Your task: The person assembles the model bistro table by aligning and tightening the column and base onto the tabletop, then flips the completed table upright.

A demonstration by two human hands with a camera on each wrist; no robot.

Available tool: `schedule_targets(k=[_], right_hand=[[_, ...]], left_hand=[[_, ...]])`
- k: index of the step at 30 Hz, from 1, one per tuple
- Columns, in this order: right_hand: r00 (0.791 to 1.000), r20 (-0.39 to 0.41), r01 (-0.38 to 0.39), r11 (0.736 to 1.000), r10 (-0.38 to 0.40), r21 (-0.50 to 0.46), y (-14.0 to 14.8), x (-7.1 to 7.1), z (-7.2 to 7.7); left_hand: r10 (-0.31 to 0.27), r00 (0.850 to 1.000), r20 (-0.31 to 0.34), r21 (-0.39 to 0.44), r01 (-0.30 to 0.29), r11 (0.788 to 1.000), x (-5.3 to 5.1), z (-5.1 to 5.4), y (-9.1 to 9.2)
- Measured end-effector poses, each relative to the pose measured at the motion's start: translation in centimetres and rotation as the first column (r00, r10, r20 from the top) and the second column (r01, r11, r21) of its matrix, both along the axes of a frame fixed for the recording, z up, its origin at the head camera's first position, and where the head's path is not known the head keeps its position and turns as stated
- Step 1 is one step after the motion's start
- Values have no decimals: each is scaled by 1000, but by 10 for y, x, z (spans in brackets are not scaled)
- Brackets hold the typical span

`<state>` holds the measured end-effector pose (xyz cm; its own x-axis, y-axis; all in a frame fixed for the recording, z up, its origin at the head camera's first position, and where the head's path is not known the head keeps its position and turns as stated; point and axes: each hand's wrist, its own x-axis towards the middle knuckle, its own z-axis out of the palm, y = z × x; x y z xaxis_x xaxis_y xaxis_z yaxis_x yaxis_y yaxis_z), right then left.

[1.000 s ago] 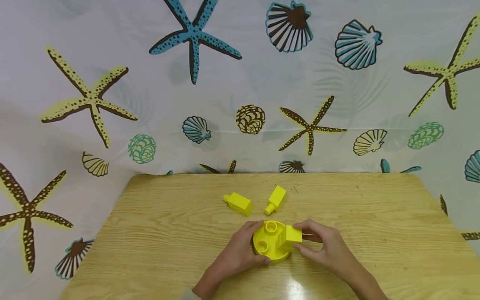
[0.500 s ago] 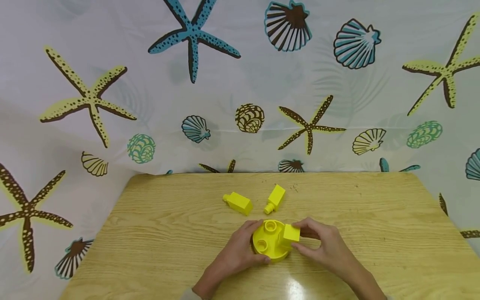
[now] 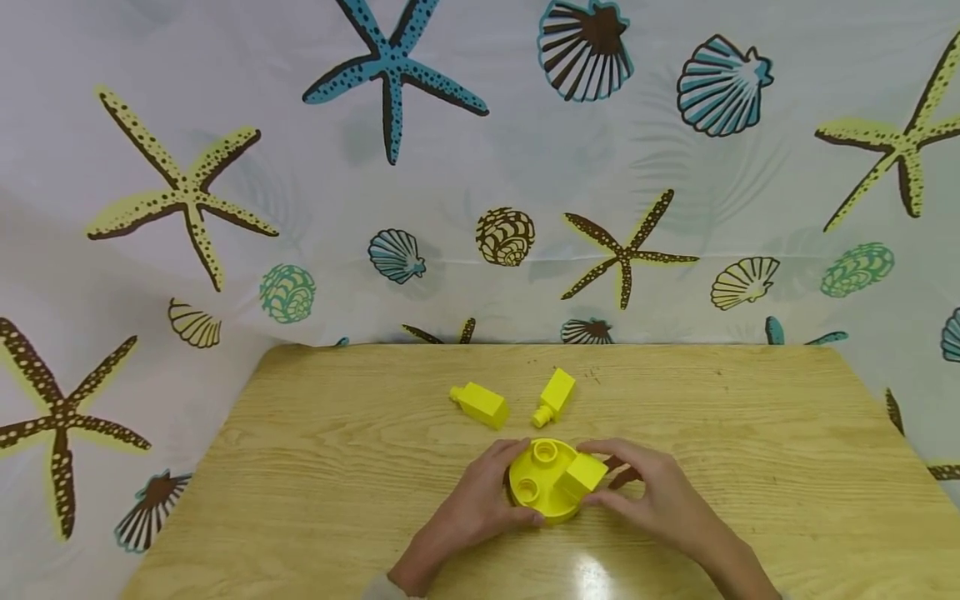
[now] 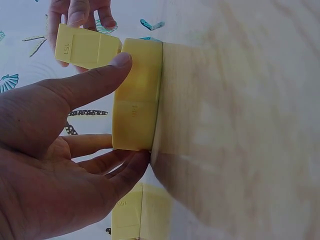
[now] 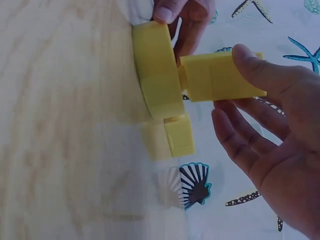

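A round yellow base [image 3: 553,502] with raised sockets lies on the table, and my left hand [image 3: 480,497] grips its left rim between thumb and fingers. On the right side of the base stands a yellow rectangular block [image 3: 584,475], pinched near its top by my right hand [image 3: 647,492]. In the right wrist view the block's [image 5: 215,77] narrower end meets the face of the base [image 5: 159,70]; how deep it sits is hidden. In the left wrist view, my left thumb lies along the edge of the base [image 4: 136,100]. Two sockets on the left half show open.
Behind the base, two more yellow blocks with threaded-looking pegs lie on the wooden table [image 3: 337,467]: one left block [image 3: 481,405] and one right block [image 3: 556,395]. A cloth [image 3: 450,183] printed with starfish and shells hangs behind the table.
The block in my right hand has turned about its upright axis, its top face now angled. My right fingers have shifted around it. The left hand and base stay put.
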<state>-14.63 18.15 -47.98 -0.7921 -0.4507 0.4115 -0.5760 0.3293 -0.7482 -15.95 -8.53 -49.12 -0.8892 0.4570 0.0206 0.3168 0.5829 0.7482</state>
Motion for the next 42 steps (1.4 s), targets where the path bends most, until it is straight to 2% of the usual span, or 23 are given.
schedule_targets(k=[7, 13, 16, 23, 29, 36, 42], right_hand=[[996, 83, -25, 1000, 26, -4, 6, 1, 5], [986, 146, -73, 994, 85, -83, 7, 1, 4], [984, 159, -58, 992, 75, -111, 5, 0, 3], [990, 142, 4, 989, 18, -147, -1, -2, 1], [993, 118, 35, 996, -25, -80, -6, -4, 1], [1000, 13, -17, 1000, 17, -5, -11, -6, -1], [998, 12, -69, 997, 69, 30, -8, -10, 4]], left_hand=[[6, 1000, 12, 8, -6, 1000, 0, 0, 0], [4, 1000, 20, 5, -4, 1000, 0, 1, 1], [1, 1000, 15, -1, -1, 1000, -1, 1, 1], [2, 1000, 8, -8, -2, 1000, -1, 2, 1], [13, 1000, 18, -3, -13, 1000, -1, 3, 3], [17, 1000, 25, -2, -17, 1000, -3, 1, 5], [14, 1000, 21, 3, -14, 1000, -2, 1, 3]])
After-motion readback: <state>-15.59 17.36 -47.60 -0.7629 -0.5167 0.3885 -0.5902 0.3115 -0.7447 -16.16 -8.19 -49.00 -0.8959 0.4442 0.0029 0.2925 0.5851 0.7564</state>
